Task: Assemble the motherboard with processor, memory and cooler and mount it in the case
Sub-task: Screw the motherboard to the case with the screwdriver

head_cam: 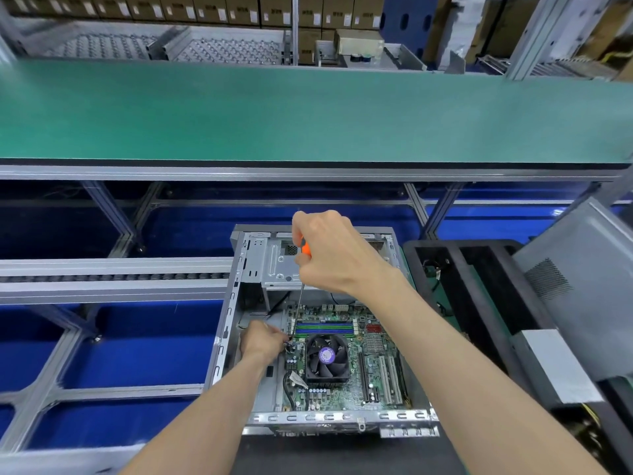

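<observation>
factory assembly line | green conveyor belt | stacked cartons | roller racks

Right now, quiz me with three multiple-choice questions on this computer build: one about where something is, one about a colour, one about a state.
1. Where does the screwdriver tip meet the motherboard?
A. left edge, beside the cooler fan
B. at the expansion slots
C. outside the case

2. What colour is the screwdriver handle?
A. blue
B. orange
C. green

3. What state is the cooler in?
A. lying on the conveyor
B. held in a hand
C. seated on the board

Answers: 1 A, the screwdriver shaft ends at the motherboard's left edge by the left hand. 2 B, orange shows below the right hand. 3 C, the cooler fan sits on the board inside the case.
</observation>
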`<state>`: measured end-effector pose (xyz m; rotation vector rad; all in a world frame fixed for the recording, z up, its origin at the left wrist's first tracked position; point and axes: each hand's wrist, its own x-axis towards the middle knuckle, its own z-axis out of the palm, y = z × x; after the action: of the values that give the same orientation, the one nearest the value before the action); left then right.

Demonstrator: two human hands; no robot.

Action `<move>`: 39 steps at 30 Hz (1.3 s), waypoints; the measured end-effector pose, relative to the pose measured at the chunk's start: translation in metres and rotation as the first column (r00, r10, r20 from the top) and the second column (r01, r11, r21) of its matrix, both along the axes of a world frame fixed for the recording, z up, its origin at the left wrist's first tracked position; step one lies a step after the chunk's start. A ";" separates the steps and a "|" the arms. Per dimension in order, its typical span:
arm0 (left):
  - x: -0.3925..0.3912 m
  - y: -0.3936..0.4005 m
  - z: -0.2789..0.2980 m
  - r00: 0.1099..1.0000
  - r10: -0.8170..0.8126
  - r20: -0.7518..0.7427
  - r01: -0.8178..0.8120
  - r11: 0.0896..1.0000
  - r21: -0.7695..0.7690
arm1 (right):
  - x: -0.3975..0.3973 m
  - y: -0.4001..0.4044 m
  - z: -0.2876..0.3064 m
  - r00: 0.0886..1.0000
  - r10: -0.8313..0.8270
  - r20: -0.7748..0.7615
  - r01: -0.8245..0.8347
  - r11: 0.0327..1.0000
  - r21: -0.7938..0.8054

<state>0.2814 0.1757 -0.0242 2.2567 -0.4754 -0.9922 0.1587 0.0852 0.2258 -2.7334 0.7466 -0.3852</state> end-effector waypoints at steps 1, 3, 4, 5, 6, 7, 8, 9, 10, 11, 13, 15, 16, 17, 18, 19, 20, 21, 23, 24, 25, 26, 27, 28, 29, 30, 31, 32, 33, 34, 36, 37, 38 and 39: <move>0.000 0.000 0.000 1.000 0.002 0.004 -0.002 1.000 0.004 | 0.001 0.001 0.000 1.000 0.008 0.001 -0.008 1.000 0.006; -0.001 0.000 -0.002 1.000 0.010 -0.005 -0.010 1.000 0.010 | 0.002 0.001 -0.001 1.000 0.015 0.003 -0.015 1.000 0.009; 0.000 0.000 -0.003 1.000 0.016 -0.012 -0.016 1.000 0.012 | 0.003 0.000 -0.001 1.000 0.015 0.001 -0.015 1.000 0.009; 0.000 0.000 -0.003 1.000 0.021 -0.019 -0.020 1.000 0.015 | 0.004 0.000 -0.001 1.000 0.013 -0.001 -0.013 1.000 0.010; 0.000 0.000 -0.003 0.999 0.023 -0.023 -0.023 1.000 0.017 | 0.004 0.000 -0.001 1.000 0.011 -0.001 -0.011 1.000 0.011; 0.001 0.000 -0.003 0.999 0.027 -0.021 -0.027 1.000 0.016 | 0.005 0.000 -0.001 1.000 0.009 -0.001 -0.009 1.000 0.014; 0.001 -0.001 -0.004 0.999 0.032 -0.019 -0.032 0.999 0.011 | 0.005 -0.001 -0.001 1.000 0.009 0.000 -0.009 1.000 0.017; 0.001 -0.001 -0.005 0.999 0.036 -0.022 -0.036 0.999 0.008 | 0.005 -0.001 -0.001 1.000 0.007 0.001 -0.007 1.000 0.020; 0.001 -0.001 -0.006 0.999 0.038 -0.028 -0.038 0.999 0.008 | 0.005 -0.002 -0.001 1.000 0.005 0.004 -0.005 1.000 0.021; 0.001 -0.001 -0.007 0.998 0.044 -0.040 -0.044 0.999 0.006 | 0.005 -0.002 -0.001 1.000 0.001 0.009 -0.001 1.000 0.021; 0.002 -0.003 -0.007 0.995 0.077 -0.064 -0.077 0.997 0.003 | 0.004 -0.004 -0.001 1.000 -0.017 0.026 0.016 1.000 0.024; 0.006 -0.005 -0.007 0.986 0.146 -0.083 -0.147 0.989 -0.004 | 0.002 -0.007 0.000 0.998 -0.036 0.047 0.035 0.999 0.026; 0.008 -0.006 -0.006 0.973 0.206 -0.104 -0.208 0.978 -0.013 | 0.001 -0.009 0.001 0.997 -0.045 0.059 0.044 0.999 0.026; 0.011 -0.007 -0.006 0.950 0.279 -0.141 -0.285 0.958 -0.023 | -0.001 -0.011 0.002 0.996 -0.052 0.072 0.050 0.998 0.026; 0.012 -0.007 -0.006 0.914 0.354 -0.198 -0.367 0.929 -0.034 | -0.003 -0.013 0.004 0.994 -0.058 0.087 0.056 0.998 0.027; 0.012 -0.008 -0.006 0.867 0.422 -0.265 -0.449 0.892 -0.046 | -0.005 -0.015 0.006 0.992 -0.064 0.106 0.061 0.998 0.028; 0.012 -0.008 -0.005 0.814 0.478 -0.330 -0.524 0.850 -0.060 | -0.008 -0.017 0.007 0.989 -0.070 0.127 0.067 0.997 0.031; 0.012 -0.009 -0.002 0.766 0.511 -0.389 -0.582 0.809 -0.081 | -0.010 -0.020 0.009 0.986 -0.077 0.149 0.073 0.997 0.036; 0.011 -0.010 0.004 0.704 0.516 -0.488 -0.641 0.757 -0.125 | -0.016 -0.024 0.014 0.978 -0.097 0.185 0.091 0.995 0.042; 0.010 -0.009 0.007 0.682 0.506 -0.528 -0.656 0.743 -0.135 | -0.019 -0.027 0.017 0.974 -0.109 0.198 0.102 0.994 0.046; 0.010 -0.008 0.010 0.662 0.493 -0.565 -0.663 0.736 -0.135 | -0.022 -0.029 0.020 0.971 -0.121 0.207 0.113 0.992 0.051; 0.009 -0.007 0.012 0.649 0.475 -0.594 -0.661 0.739 -0.130 | -0.024 -0.031 0.022 0.968 -0.134 0.214 0.125 0.991 0.055; 0.008 -0.006 0.013 0.647 0.457 -0.611 -0.649 0.751 -0.125 | -0.027 -0.033 0.025 0.965 -0.147 0.219 0.137 0.989 0.058; 0.007 -0.005 0.014 0.654 0.440 -0.615 -0.631 0.765 -0.124 | -0.030 -0.034 0.028 0.962 -0.156 0.225 0.147 0.987 0.057; 0.005 -0.005 0.016 0.667 0.422 -0.615 -0.612 0.781 -0.128 | -0.032 -0.035 0.031 0.959 -0.162 0.232 0.154 0.987 0.052; 0.004 -0.006 0.018 0.677 0.396 -0.621 -0.592 0.793 -0.140 | -0.034 -0.035 0.033 0.957 -0.167 0.239 0.160 0.986 0.047; 0.004 -0.007 0.021 0.679 0.366 -0.637 -0.578 0.801 -0.156 | -0.036 -0.035 0.036 0.955 -0.170 0.244 0.165 0.985 0.041; 0.003 -0.007 0.023 0.666 0.337 -0.665 -0.572 0.803 -0.165 | -0.038 -0.034 0.038 0.953 -0.174 0.247 0.171 0.985 0.036; 0.003 -0.007 0.026 0.639 0.308 -0.705 -0.569 0.806 -0.163 | -0.040 -0.034 0.041 0.952 -0.179 0.248 0.176 0.984 0.033; 0.002 -0.006 0.029 0.598 0.275 -0.753 -0.566 0.810 -0.153 | -0.042 -0.034 0.043 0.952 -0.183 0.247 0.181 0.983 0.031; 0.000 -0.005 0.036 0.496 0.205 -0.844 -0.555 0.822 -0.126 | -0.044 -0.032 0.047 0.952 -0.184 0.244 0.181 0.983 0.034; -0.001 -0.005 0.038 0.445 0.177 -0.878 -0.557 0.822 -0.117 | -0.046 -0.031 0.048 0.953 -0.180 0.245 0.174 0.984 0.044; -0.002 -0.005 0.040 0.402 0.160 -0.902 -0.566 0.817 -0.107 | -0.046 -0.030 0.049 0.954 -0.175 0.244 0.165 0.985 0.058; -0.003 -0.005 0.041 0.367 0.151 -0.918 -0.578 0.810 -0.097 | -0.047 -0.029 0.050 0.955 -0.170 0.241 0.158 0.985 0.068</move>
<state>0.2784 0.1705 0.0167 1.0818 0.3064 -1.4637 0.1114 0.0562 0.2755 -2.5229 0.9030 -0.7183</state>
